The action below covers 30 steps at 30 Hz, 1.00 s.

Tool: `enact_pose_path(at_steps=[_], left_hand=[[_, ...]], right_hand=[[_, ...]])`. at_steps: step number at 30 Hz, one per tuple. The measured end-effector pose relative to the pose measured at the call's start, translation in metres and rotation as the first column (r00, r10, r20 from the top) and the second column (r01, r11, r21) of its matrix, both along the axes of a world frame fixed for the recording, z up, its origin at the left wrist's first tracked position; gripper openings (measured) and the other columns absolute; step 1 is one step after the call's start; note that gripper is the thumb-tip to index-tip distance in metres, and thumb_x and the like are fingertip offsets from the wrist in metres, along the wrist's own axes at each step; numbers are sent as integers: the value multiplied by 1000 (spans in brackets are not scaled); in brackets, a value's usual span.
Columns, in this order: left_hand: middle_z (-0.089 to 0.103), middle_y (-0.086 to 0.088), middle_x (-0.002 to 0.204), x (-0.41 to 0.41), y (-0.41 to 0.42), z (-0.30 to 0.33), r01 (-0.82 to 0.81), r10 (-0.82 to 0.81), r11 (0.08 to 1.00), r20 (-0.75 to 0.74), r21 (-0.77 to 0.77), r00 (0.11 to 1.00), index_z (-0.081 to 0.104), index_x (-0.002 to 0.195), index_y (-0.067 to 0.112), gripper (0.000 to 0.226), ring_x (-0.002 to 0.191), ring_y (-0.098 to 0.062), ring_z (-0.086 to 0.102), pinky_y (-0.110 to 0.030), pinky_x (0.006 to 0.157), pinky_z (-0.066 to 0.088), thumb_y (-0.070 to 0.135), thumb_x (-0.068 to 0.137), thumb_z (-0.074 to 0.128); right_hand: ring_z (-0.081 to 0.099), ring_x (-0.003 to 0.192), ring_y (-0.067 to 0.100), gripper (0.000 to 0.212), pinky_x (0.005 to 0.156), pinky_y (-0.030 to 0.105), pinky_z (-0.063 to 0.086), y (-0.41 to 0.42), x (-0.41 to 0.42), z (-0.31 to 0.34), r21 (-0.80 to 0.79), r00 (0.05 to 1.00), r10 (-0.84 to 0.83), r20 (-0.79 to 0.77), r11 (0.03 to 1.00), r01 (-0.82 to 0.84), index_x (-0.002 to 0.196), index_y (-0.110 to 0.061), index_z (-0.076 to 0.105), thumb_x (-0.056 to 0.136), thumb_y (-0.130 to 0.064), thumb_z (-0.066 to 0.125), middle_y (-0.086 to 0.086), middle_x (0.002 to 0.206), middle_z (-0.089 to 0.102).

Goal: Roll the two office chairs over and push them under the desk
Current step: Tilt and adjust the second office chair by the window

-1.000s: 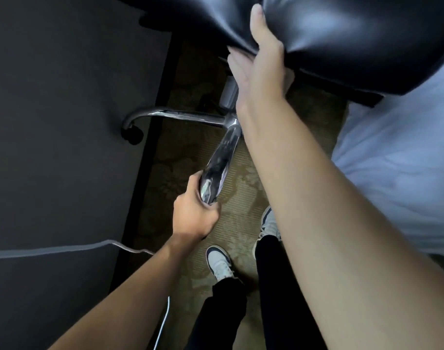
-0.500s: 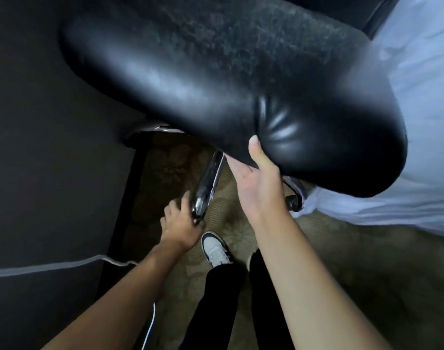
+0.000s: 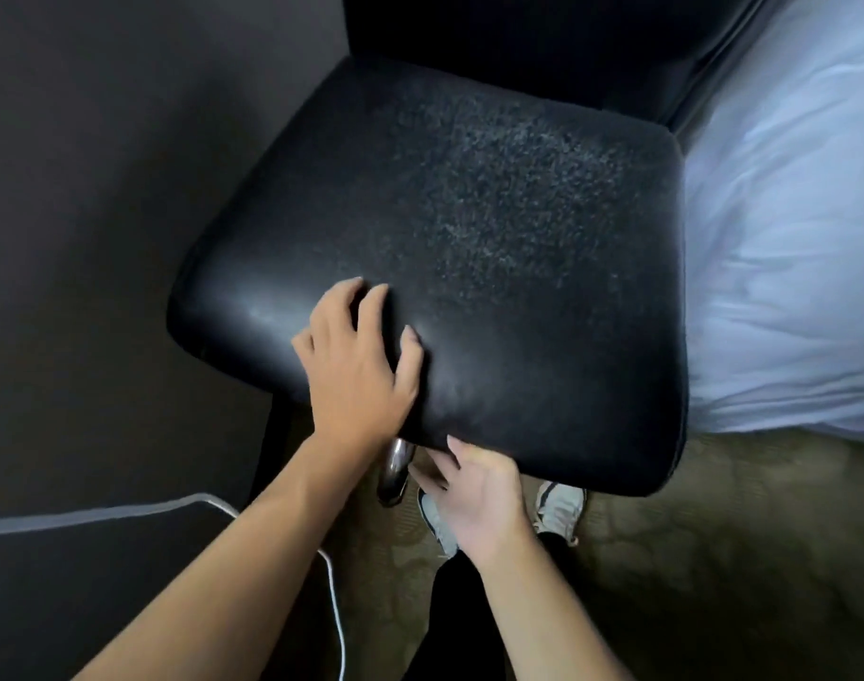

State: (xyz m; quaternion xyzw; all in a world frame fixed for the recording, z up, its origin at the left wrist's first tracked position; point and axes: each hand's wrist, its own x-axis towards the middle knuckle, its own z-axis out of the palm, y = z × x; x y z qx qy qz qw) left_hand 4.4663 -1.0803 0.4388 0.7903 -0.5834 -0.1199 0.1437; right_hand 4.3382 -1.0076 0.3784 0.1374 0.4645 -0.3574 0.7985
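Observation:
A black leather office chair (image 3: 469, 228) stands upright in front of me, its seat facing up and its backrest at the top of the view. My left hand (image 3: 356, 366) lies on the front left of the seat, fingers spread and curled over the edge. My right hand (image 3: 479, 493) is under the seat's front edge, thumb against the rim. A chrome base leg (image 3: 396, 471) shows between my hands. Only one chair is in view.
A dark desk surface (image 3: 100, 238) fills the left side, with a white cable (image 3: 125, 511) running across it and down. A bed with white bedding (image 3: 788, 238) is close on the right. Patterned carpet (image 3: 715, 557) and my shoes lie below.
The chair has swung from tipped, with its underside and chrome legs showing, to upright. My left hand let go of the chrome leg and moved onto the seat top.

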Motion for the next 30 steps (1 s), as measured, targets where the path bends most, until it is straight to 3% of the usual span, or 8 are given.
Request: enact_pose_path(at_steps=[4,8,12,15,19,22,25,30], left_hand=[[49,-7,136,10,30,-19,1,-1,1000,12,19,1000,56,130,20,48,128,-26,41,-41,96,29,39,85,53],[51,-9,132,24,58,-31,-2,5,980,-17,198,1000,58,129,19,53,119,-30,46,-44,94,35,34,78,52],[46,-9,141,23,84,-39,95,-30,813,-122,575,992,48,140,21,56,127,-32,42,-43,103,36,31,86,58],[42,-8,143,20,100,-38,107,42,715,-196,690,980,44,143,22,57,130,-31,39,-40,107,35,29,88,58],[48,-7,137,11,100,-12,59,181,738,-281,672,942,49,138,22,50,126,-29,46,-34,102,39,27,89,56],[54,-3,127,3,84,24,-7,247,809,-329,587,912,57,129,24,42,115,-26,54,-31,93,42,27,87,55],[58,-1,123,-2,62,58,-55,310,836,-389,545,868,61,124,25,38,111,-23,57,-31,93,43,26,87,54],[66,1,117,-14,21,128,-183,412,881,-517,436,750,66,115,22,30,108,-16,60,-31,97,43,21,87,55]], right_hand=[[58,115,30,34,104,53,42,30,10,-20,112,999,-35,32,993,31,102,-6,67,74,5,52,15,113,65],[58,118,26,22,96,48,45,57,28,-25,376,995,80,-66,925,-50,102,-11,65,87,-9,49,5,114,65],[55,115,25,26,90,44,49,65,15,-16,457,942,284,-181,872,-175,114,-13,61,91,-25,56,4,128,61],[56,111,24,36,83,40,50,52,-5,-2,437,841,464,-280,841,-318,126,-9,57,93,-22,54,6,134,59],[59,107,29,46,93,43,45,14,-32,37,317,700,567,-435,824,-471,140,-17,42,95,-13,50,12,128,61],[61,104,32,35,92,42,47,-22,-41,74,237,603,618,-504,770,-592,132,-10,50,97,-11,45,14,115,66],[66,96,33,27,80,36,52,-50,-40,111,180,536,634,-557,722,-668,122,-9,57,98,-13,43,16,109,69],[69,85,29,21,76,33,54,-88,-44,185,80,500,614,-611,676,-732,110,-9,62,99,-16,46,14,98,72]])
